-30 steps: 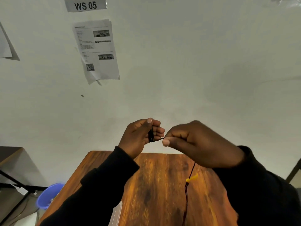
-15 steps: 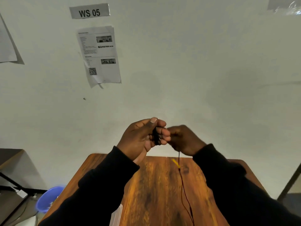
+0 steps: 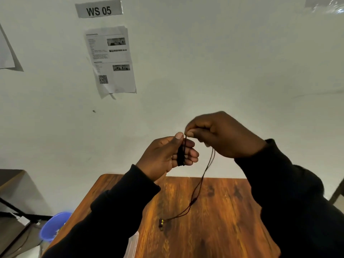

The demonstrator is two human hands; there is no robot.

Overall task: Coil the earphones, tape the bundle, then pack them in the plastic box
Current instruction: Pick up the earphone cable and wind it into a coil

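The black earphones (image 3: 181, 155) formed an upright coil, long axis vertical, wound over the fingers of the left hand (image 3: 163, 157), whose grip closed on it above the desk (image 3: 223, 229). The right hand (image 3: 223, 135) pinched the cable at the coil's top; the loose cable (image 3: 200, 185) hung down toward the desk. A clear plastic box (image 3: 133, 244) sat at the desk's left edge, contents unreadable.

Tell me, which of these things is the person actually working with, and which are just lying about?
In use:
- earphone cable
- coiled bundle in the left hand
- right hand pinching the cable
- clear plastic box at the table edge

Lying about:
- blue bucket
- wall notice
- WS 05 sign
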